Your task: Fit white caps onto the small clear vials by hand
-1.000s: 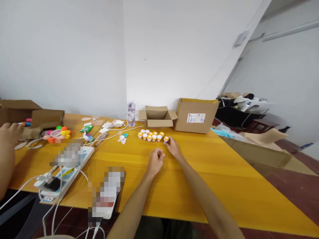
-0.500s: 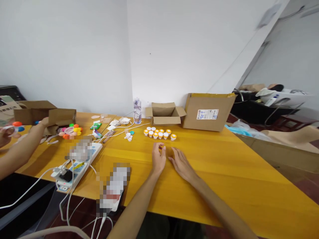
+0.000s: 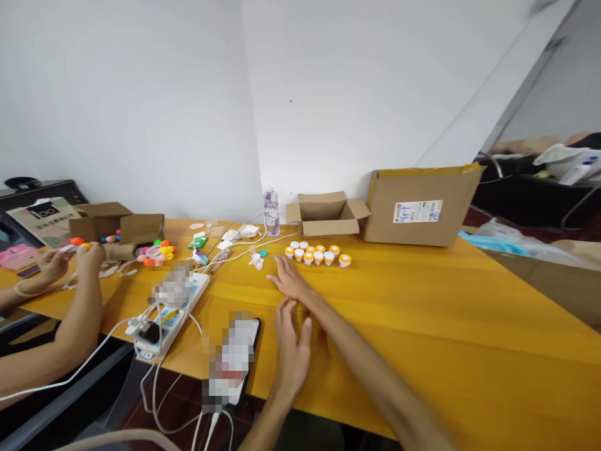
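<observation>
My right hand (image 3: 290, 282) lies open on the yellow table (image 3: 422, 300), fingers stretched toward the left, its arm crossing in from the lower right. My left hand (image 3: 292, 347) rests open just below it, fingers pointing up, close to the table's near edge. Neither hand holds anything. A cluster of several small white pots with orange lids (image 3: 317, 254) stands a little beyond my right hand, apart from it. A small white trinket and a teal ring (image 3: 258, 258) lie just left of the pots.
Behind the pots are a small open cardboard box (image 3: 326, 216), a larger box (image 3: 417, 207) and a water bottle (image 3: 271, 212). A phone (image 3: 232, 357), a power strip (image 3: 169, 310) and cables lie left of my hands. Another person's hands (image 3: 70, 257) work near colourful balls (image 3: 157, 252).
My right hand let go of an orange-lidded pot, drew back and swung left. My left hand opened from a loose pinch and pulled toward the near edge. The view turned left.
</observation>
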A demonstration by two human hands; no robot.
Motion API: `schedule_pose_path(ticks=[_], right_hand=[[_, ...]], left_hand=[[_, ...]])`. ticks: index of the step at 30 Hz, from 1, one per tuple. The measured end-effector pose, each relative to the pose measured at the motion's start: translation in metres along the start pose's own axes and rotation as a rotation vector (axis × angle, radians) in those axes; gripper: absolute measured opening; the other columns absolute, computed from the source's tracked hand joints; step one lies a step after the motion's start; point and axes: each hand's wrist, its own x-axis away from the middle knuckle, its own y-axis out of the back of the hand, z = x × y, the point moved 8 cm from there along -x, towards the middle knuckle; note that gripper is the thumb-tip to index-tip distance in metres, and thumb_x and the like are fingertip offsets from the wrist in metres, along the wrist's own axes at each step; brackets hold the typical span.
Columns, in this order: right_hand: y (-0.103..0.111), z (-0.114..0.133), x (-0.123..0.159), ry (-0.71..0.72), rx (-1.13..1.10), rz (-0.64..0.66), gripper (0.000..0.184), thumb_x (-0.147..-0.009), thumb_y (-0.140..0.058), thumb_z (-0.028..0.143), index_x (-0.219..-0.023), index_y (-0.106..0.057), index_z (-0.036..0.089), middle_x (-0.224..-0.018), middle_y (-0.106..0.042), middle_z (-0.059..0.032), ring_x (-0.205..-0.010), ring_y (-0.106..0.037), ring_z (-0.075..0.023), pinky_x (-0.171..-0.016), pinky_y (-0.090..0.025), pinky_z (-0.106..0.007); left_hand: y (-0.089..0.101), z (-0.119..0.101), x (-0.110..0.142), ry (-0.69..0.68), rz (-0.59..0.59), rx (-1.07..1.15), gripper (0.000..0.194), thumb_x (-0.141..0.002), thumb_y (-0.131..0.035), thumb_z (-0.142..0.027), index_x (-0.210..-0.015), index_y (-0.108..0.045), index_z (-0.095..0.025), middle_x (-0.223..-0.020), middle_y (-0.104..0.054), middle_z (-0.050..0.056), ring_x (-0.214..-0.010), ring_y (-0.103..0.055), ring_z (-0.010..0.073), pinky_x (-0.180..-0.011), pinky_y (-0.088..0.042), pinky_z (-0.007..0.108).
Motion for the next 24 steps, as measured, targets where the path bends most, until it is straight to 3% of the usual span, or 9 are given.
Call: schedule_pose_path(ticks=[4, 6, 10, 17, 24], right_hand=[[-0.014, 0.008, -0.032, -0.044, -0.010, -0.019, 0.070, -0.085, -0.053, 0.049, -0.142, -0.028, 0.017, -0.141, -0.036, -0.0195, -0.134, -0.033, -0.0310, -0.110, -0.028, -0.049], [-0.018, 0.011, -0.044, -0.061, -0.009, -0.021, 0.070, -0.085, -0.054, 0.048, -0.142, -0.028, 0.019, -0.142, -0.036, -0.0183, -0.134, -0.034, -0.0315, -0.109, -0.028, -0.048], [-0.023, 0.021, -0.062, -0.072, 0.027, -0.015, 0.066, -0.084, -0.056, 0.047, -0.141, -0.030, 0.026, -0.140, -0.037, -0.0150, -0.130, -0.038, -0.0321, -0.106, -0.029, -0.049], [-0.026, 0.034, -0.082, -0.099, 0.123, 0.008, 0.053, -0.082, -0.059, 0.048, -0.130, -0.044, 0.030, -0.125, -0.048, -0.0112, -0.116, -0.047, -0.0278, -0.100, -0.031, -0.046], [-0.026, 0.038, -0.087, -0.098, 0.143, 0.010, 0.030, -0.082, -0.061, 0.045, -0.105, -0.058, 0.027, -0.107, -0.052, -0.0069, -0.102, -0.050, -0.0235, -0.091, -0.037, -0.040]], left_hand=[[0.007, 0.006, 0.039, 0.018, 0.178, -0.099, 0.036, -0.090, -0.046, -0.033, -0.122, -0.053, -0.020, -0.136, -0.046, 0.012, -0.130, -0.042, 0.0237, -0.108, -0.035, 0.043], [0.008, 0.006, 0.055, -0.028, 0.212, -0.146, 0.035, -0.090, -0.045, -0.031, -0.121, -0.055, -0.019, -0.134, -0.050, 0.012, -0.127, -0.045, 0.0229, -0.106, -0.038, 0.042], [0.014, 0.010, 0.080, -0.193, 0.089, -0.343, 0.033, -0.090, -0.042, -0.029, -0.117, -0.057, -0.018, -0.128, -0.056, 0.014, -0.119, -0.053, 0.0247, -0.100, -0.046, 0.042], [0.026, 0.022, 0.110, -0.477, -0.152, -0.531, 0.027, -0.090, -0.040, -0.020, -0.107, -0.061, -0.021, -0.111, -0.067, 0.011, -0.105, -0.064, 0.0212, -0.084, -0.056, 0.032], [0.034, 0.017, 0.117, -0.569, -0.235, -0.616, 0.024, -0.090, -0.041, -0.020, -0.097, -0.064, -0.022, -0.099, -0.070, 0.010, -0.099, -0.066, 0.0203, -0.082, -0.056, 0.031]])
